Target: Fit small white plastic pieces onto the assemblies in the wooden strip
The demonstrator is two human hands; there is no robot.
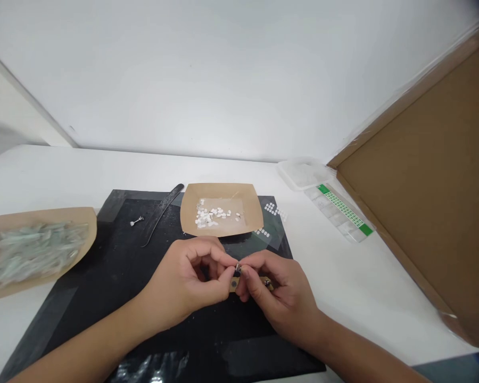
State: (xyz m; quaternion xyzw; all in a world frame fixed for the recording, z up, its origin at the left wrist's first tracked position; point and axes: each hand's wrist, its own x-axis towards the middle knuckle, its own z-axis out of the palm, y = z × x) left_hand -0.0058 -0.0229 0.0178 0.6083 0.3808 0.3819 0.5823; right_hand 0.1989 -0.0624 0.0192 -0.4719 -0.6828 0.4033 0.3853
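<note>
My left hand [197, 274] and my right hand [281, 287] meet over the black mat [115, 287]. Thumb and forefinger of both are pinched on one small shiny metal piece [238, 267], too small to name more closely. Below it, a tan strip with a dark round spot [233, 284] shows between the hands, partly hidden by the right fingers. Another bit of metal [267, 283] shows by the right palm. Just beyond the hands stands a brown paper tray [187, 213] with small white pieces [207, 215] in it.
A black nail file [163, 213] and a small metal piece [136, 221] lie on the mat's left. Sheets of white stickers [274, 210] are right of the tray. A paper tray of clear packets [90, 215] stands left, a green-labelled clear organizer [345, 210] right, beside cardboard [423, 186].
</note>
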